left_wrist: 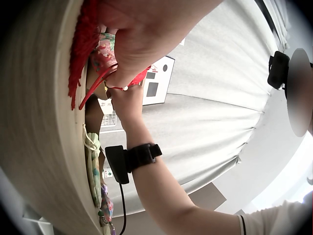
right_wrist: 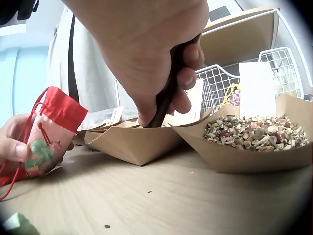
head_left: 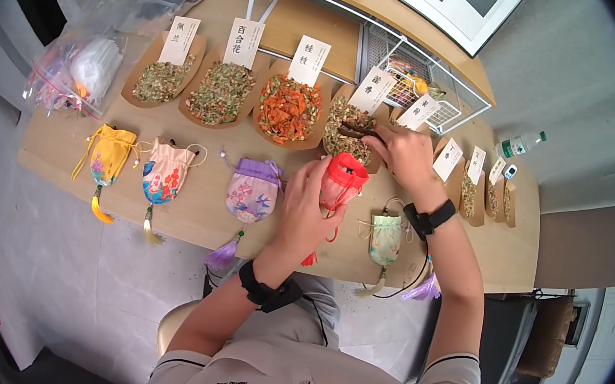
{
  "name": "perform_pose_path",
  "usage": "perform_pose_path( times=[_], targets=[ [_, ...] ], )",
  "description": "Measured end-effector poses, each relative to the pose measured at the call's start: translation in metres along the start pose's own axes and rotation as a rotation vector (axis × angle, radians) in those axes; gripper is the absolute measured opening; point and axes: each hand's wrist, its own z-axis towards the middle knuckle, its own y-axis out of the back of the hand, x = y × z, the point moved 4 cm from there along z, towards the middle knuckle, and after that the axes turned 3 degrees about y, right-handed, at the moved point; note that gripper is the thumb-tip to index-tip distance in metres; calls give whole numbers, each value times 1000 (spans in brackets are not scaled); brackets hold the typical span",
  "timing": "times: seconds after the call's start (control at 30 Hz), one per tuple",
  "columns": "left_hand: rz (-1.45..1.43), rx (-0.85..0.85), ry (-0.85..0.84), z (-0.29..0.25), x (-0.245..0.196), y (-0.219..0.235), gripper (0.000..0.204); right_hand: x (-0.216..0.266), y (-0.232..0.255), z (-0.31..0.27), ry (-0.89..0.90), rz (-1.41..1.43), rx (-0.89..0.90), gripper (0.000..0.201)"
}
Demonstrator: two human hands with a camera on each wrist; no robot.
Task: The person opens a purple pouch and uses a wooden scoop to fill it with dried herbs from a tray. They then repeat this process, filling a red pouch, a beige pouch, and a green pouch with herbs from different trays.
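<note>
My left hand grips a red-and-pink drawstring pouch upright, its red mouth open at the top. A red cord and tassel hang from it. In my right hand is a dark brown scoop, fingers curled round its handle. The scoop's tip reaches into a brown paper tray of dried herbs, just beyond the pouch. In the right wrist view, the tray's wall hides the scoop's working end. A white card labels this tray.
More labelled paper trays of herbs line the table's back. Yellow, pale pink, purple and green pouches lie along the front. Behind stands a shelf with a wire basket; a bottle stands at right, plastic bags at left.
</note>
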Motion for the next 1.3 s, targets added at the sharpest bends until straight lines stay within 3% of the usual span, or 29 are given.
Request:
perform_pose_path(
  times=[0.13,0.33,0.47,0.53,0.73,0.83,1.03,1.13,1.3],
  targets=[
    [1,2,6,0,-1,0,89,-2,-7,-1,-3,-6,40,35],
    [-2,9,11,0,-1,1,88,2,-6,-4,1,3,-49,38],
    [-4,12,13,0,-1,1,89,-15,-17,-14,-157,127,-17,39],
    [-5,11,13,0,-1,1,89,-15,-3,-15,-253,216,-75,46],
    [-9,9,19,-1,0,0,89,-16,29,-31,-331,597,-136,33],
    [-1,7,15,-1,0,0,89,-7,46,-41,-283,623,-31,29],
    [-9,10,15,0,-1,0,89,-7,52,-39,-268,604,-72,32],
    [-3,12,17,0,-1,1,89,-25,41,-29,-406,327,111,35],
    [-3,26,25,1,-2,1,89,-52,-1,-16,-326,219,128,38]
  ],
)
